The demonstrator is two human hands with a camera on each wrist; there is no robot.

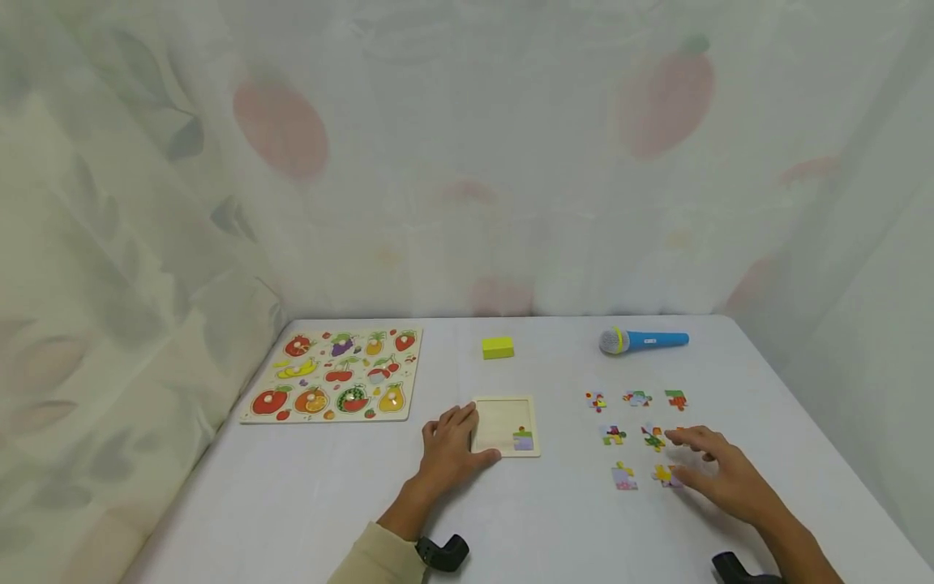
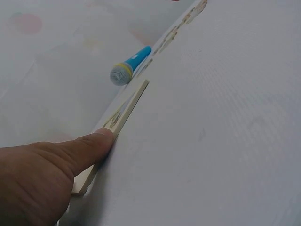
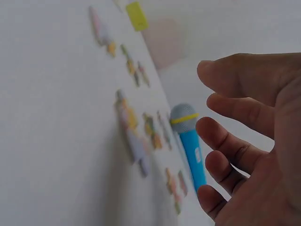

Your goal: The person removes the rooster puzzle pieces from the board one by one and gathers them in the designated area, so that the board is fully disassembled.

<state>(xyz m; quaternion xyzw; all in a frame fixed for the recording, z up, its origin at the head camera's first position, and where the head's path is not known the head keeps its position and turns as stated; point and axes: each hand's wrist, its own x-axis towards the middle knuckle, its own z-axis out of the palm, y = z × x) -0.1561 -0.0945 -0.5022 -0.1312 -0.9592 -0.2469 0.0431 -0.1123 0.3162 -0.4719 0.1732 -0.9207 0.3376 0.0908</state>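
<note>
A small square wooden puzzle tray (image 1: 503, 426) lies on the table. One purple-and-green jigsaw piece (image 1: 523, 440) sits in its lower right corner. My left hand (image 1: 451, 450) holds the tray at its left side, the thumb (image 2: 96, 143) against the near edge. Several loose jigsaw pieces (image 1: 624, 477) lie in rows to the right. Over the right side of those rows is my right hand (image 1: 718, 474), fingers bent loosely and thumb apart from them. Nothing shows between its fingers in the right wrist view, and it partly hides a piece in the head view.
A fruit peg puzzle board (image 1: 332, 375) lies at the left of the table. Farther back are a yellow-green block (image 1: 498, 348) and, to its right, a blue toy microphone (image 1: 645, 341). Printed curtains (image 1: 467, 162) hang behind the table and along its sides.
</note>
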